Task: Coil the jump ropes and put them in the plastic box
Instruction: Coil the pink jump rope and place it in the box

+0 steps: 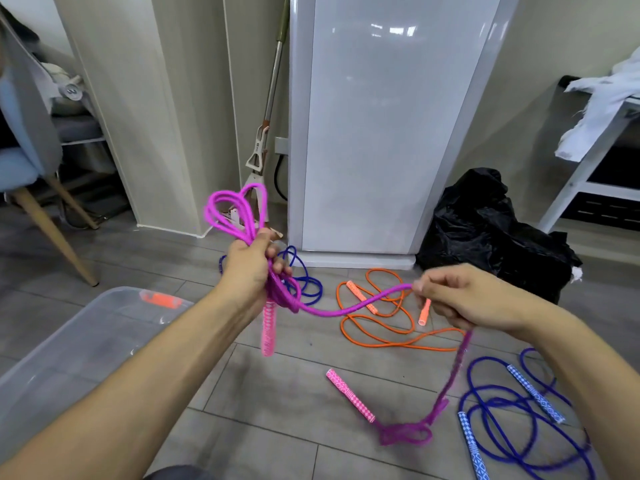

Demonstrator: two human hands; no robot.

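Observation:
My left hand (254,268) grips a bundle of loops of the magenta jump rope (239,211), with one pink handle (269,329) hanging below the fist. The rope runs right to my right hand (460,299), which pinches it, then drops blurred to the floor, ending at the second pink handle (350,395). An orange rope (381,317) lies tangled on the floor between my hands. One blue rope (512,410) with patterned handles lies at the lower right, another blue rope (304,275) behind my left hand. The clear plastic box (65,344) sits at the lower left.
A white appliance (374,126) stands straight ahead with a mop (266,133) leaning beside it. A black rubbish bag (495,230) sits on the floor at the right, near a white table (595,150). A chair (31,157) stands at the left.

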